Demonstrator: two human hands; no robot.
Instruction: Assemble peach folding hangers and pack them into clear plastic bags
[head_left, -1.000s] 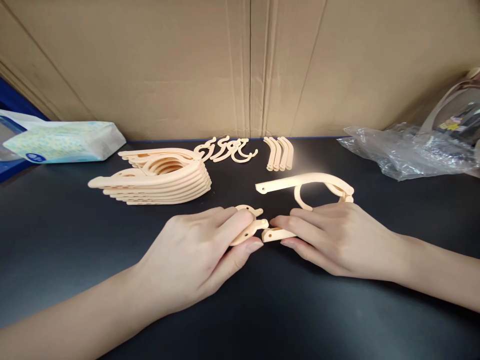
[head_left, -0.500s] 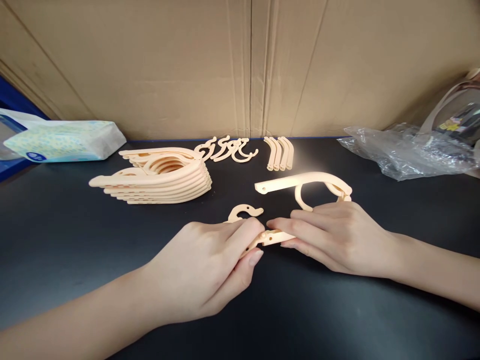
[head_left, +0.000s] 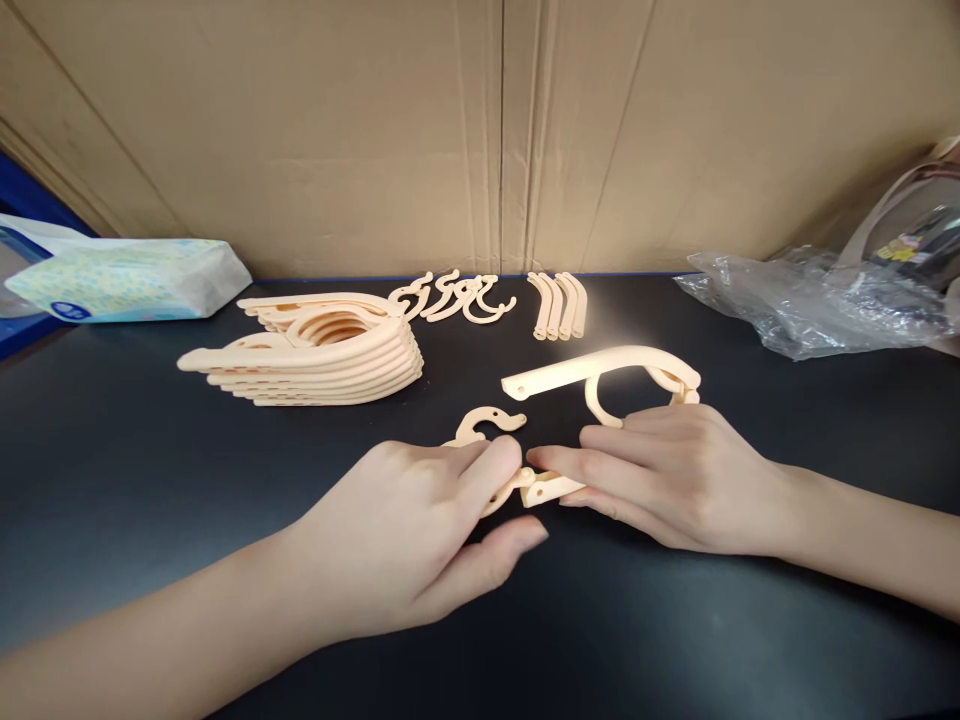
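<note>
My left hand [head_left: 420, 540] has its fingers curled over a peach plastic hook piece [head_left: 487, 418]; its thumb stands apart below. The hook's curved top sticks out above my knuckles, and its small knobbed end meets the tip of a hanger arm. My right hand [head_left: 675, 480] is closed around a folding hanger [head_left: 615, 366] of the same colour. One of its arms reaches left above that hand, with a hole at the tip. The other arm's tip pokes out from under my fingers. The hanger's joint is partly hidden behind my right hand.
A stack of folded hangers [head_left: 337, 365] lies at the left. Behind it sit several loose hook pieces [head_left: 487, 300] and several short curved arms [head_left: 559, 305]. A tissue pack [head_left: 142, 280] is at far left, a crumpled clear plastic bag [head_left: 795, 305] at right. Cardboard [head_left: 337, 130] stands along the back.
My left thumb has come off the hook piece and moved right. The hook's knobbed end now sits slightly higher against the arm tip. The hanger's upper arm has tilted down slightly.
</note>
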